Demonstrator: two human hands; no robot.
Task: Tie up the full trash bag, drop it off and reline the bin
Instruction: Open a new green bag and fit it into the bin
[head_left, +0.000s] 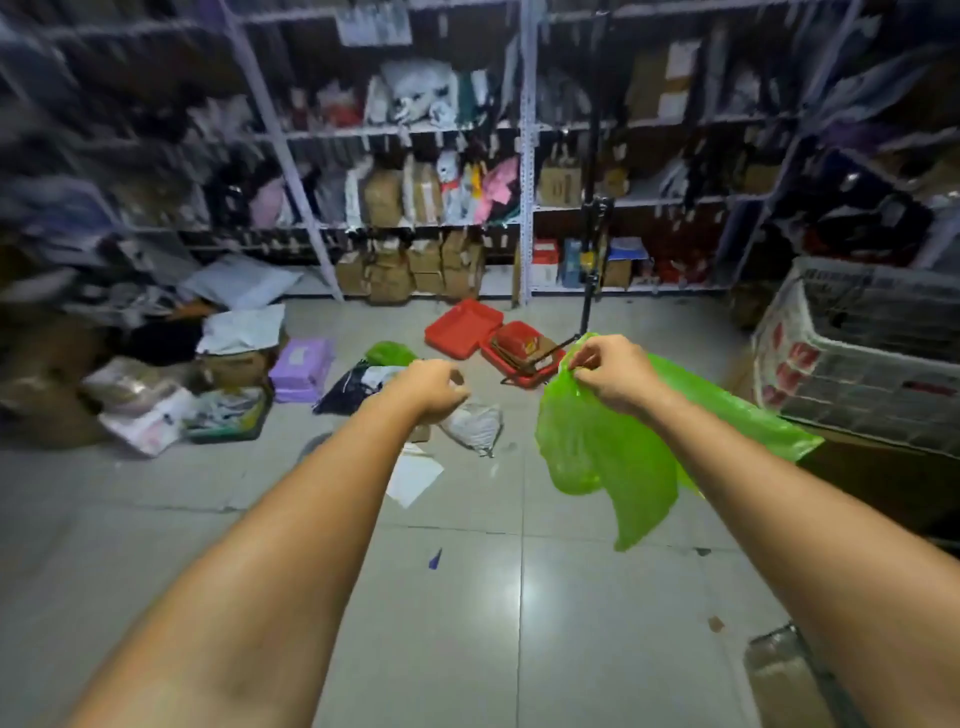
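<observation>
1. Two hands are working over a tiled floor in a stockroom, with shelves at the back, a white crate at the right and loose parcels lying on the left; no bin is showing clearly, so I cannot tell where the liner is going
2. Judging by the empty green bag, the relining step is under way: the bag is hanging slack and crumpled, its mouth not yet opened
3. To do this well, the free hand is needing a pinch on the opposite layer of the same top edge, so the two layers can be rubbed apart and the mouth shaken open before it goes over a rim; thin film like this is likely clinging to itself, so a light, sliding pinch should be serving better than a fistful
4. Right hand is closing thumb and fingers on the bag's upper edge, which is bunching just at the fingertips; the rest of the bag is draping below and to the right of the wrist
5. Left hand is curling loosely, holding nothing, and sitting apart from the bag at about the same height
6. Another green bundle is lying on the floor beyond the left hand; whether it is the tied bag, I cannot tell
</observation>
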